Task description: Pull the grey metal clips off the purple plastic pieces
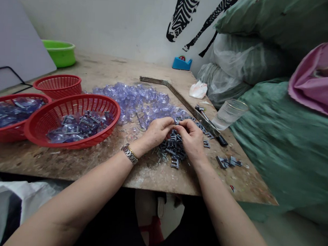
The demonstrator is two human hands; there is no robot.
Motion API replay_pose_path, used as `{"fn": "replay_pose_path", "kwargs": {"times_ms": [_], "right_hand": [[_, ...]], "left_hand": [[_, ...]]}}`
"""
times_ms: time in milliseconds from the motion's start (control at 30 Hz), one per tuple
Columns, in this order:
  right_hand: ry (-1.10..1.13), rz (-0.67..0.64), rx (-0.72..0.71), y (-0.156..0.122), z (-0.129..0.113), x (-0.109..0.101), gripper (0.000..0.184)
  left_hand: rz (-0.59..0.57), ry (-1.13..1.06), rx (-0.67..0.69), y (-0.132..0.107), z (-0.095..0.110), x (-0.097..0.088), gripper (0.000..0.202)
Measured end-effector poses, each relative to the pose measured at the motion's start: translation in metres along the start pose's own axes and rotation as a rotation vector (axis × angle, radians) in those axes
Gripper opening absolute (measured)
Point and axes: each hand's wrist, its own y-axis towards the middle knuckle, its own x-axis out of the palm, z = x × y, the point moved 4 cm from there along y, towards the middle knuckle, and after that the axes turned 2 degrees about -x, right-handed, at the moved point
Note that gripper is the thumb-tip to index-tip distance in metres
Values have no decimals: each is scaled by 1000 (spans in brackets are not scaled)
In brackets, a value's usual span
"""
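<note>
My left hand (160,131), with a metal watch (129,153) on its wrist, is closed in a pinch. My right hand (191,138) pinches from the other side, and the fingertips of both meet at a small grey plastic piece (177,120), mostly hidden by the fingers. Below them lies a heap of small dark grey plastic parts (176,147) shaped like little frames. Just beyond my left hand spreads a pile of clear purple plastic pieces (143,100).
Left, red baskets (114,113) hold purple and grey pieces; a green basin (62,55) stands behind. A bent metal bar (181,98) borders the heap. A glass (228,115), tape dispenser (182,63), crumpled tissue (198,89) and loose grey parts (229,161) lie right, beside green sacks (288,139).
</note>
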Motion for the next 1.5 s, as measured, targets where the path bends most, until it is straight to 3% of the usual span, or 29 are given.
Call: {"fn": "replay_pose_path", "kwargs": {"times_ms": [233, 567, 767, 1267, 1500], "right_hand": [[83, -2, 22, 3, 8, 0, 20], [-171, 35, -166, 1, 1, -4, 16], [-230, 4, -258, 1, -3, -4, 14], [-160, -4, -198, 2, 5, -4, 14], [-81, 20, -160, 2, 6, -4, 11]], "left_hand": [[21, -52, 1, -1, 2, 0, 23], [44, -107, -37, 0, 6, 1, 17], [-9, -43, -113, 2, 0, 3, 16], [7, 6, -116, 2, -2, 2, 22], [-55, -93, -115, 0, 0, 1, 22]]}}
